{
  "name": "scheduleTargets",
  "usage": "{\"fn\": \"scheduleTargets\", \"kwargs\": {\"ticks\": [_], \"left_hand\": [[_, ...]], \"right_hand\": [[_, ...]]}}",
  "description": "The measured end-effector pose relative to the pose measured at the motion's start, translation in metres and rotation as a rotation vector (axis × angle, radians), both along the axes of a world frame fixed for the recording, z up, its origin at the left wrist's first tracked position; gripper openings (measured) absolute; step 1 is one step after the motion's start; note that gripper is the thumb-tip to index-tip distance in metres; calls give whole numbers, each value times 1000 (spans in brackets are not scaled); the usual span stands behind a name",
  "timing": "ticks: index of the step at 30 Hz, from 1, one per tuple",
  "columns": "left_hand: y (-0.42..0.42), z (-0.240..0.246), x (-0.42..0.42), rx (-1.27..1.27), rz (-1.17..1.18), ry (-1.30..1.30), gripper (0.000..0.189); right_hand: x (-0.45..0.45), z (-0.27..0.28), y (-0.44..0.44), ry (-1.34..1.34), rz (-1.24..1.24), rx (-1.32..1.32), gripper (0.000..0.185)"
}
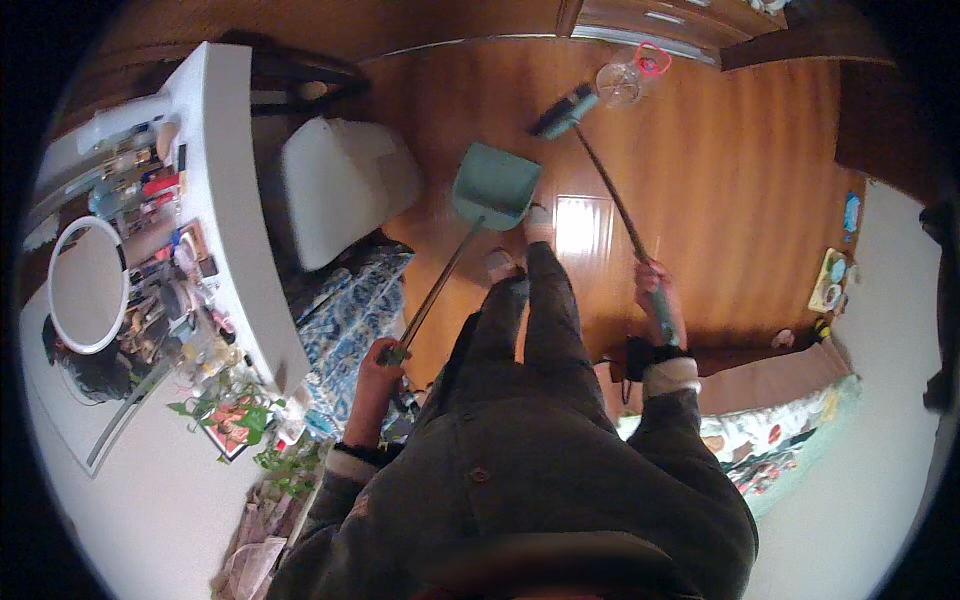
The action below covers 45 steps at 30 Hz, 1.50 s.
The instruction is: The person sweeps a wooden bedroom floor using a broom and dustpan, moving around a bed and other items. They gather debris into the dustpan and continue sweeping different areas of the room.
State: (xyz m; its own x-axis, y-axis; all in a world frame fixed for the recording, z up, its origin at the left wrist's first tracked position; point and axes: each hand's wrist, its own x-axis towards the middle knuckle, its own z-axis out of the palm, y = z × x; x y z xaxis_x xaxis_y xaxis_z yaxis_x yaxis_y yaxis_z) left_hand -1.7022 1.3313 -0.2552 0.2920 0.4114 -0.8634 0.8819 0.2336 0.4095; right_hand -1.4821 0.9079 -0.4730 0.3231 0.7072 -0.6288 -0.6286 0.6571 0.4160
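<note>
My left hand (pixel 380 369) grips the top of the long handle of a green dustpan (pixel 497 182). The pan lies by my feet, and no debris can be made out in it. In my right hand (pixel 658 289) is the handle of a broom (pixel 616 184). Its green head with dark bristles (pixel 564 112) is up ahead, beyond the dustpan and to its right. Just past the broom head, a clear round container (pixel 619 82) stands on the wooden floor (pixel 720 187), with a pink-red ring-shaped item (pixel 653 59) beside it.
To the left a white dressing table (pixel 232 195) carries cosmetics and a round mirror (pixel 88 285). A pale seat (pixel 337 187) and a blue patterned cloth (pixel 352 307) border the floor there. Wooden drawers (pixel 667 19) stand ahead. A bed (pixel 780 427) is at right.
</note>
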Motion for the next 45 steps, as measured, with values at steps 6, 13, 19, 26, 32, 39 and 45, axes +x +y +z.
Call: {"fn": "scheduleTargets", "kwargs": {"ticks": [6, 13, 19, 26, 32, 39, 45], "left_hand": [[15, -4, -7, 27, -185, -50, 37], [5, -16, -11, 76, -366, -110, 38], [-5, -16, 21, 199, -746, -107, 37], [-81, -14, 108, 252, -970, -6, 34], [-157, -15, 179, 310, -1129, -7, 31], [-209, -21, 217, 146, -965, 35, 24], [-209, -23, 215, 243, -1005, -29, 23]], "right_hand": [[-96, 34, -92, 102, -110, 10, 9], [-143, 45, -108, -24, -126, -167, 8], [-164, 108, -111, -262, -20, -525, 5], [-95, 77, -149, -517, 702, -1534, 26], [-8, -42, -221, -550, 1202, -1783, 23], [-165, -57, -180, -822, 1424, -1655, 51], [-218, 72, -167, -527, 1133, -968, 66]]}}
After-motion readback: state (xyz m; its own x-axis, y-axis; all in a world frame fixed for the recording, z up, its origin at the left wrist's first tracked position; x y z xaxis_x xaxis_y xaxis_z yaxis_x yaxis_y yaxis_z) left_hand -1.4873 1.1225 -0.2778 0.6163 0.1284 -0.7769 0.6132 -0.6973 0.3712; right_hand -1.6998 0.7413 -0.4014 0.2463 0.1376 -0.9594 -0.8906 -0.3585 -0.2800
